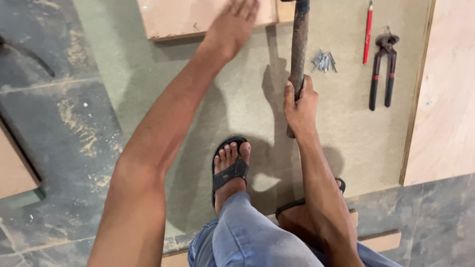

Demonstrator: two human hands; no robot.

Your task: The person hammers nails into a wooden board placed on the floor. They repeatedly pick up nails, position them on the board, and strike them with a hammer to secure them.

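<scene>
Hammer handle [299, 44] runs straight up toward 12 o'clock from the right hand [300, 106], whose fingers are wrapped tight around its lower end; the head is cut off at the top edge. Left hand [233, 24] lies flat, fingers spread, on a pale wooden board [173, 17] at 11 o'clock. Loose nails [324, 61] sit just beside the handle at 3 o'clock, red pencil [367, 32] and pincers [383, 71] farther out.

A carpentry workshop, floor-level work here: big fibreboard sheet [247, 99] laid flat on a dusty stone floor [54, 123], plywood panel [448, 94] at right, loose nails [324, 61], red-handled pincers [382, 71] and a red pencil [367, 32] far right.
</scene>
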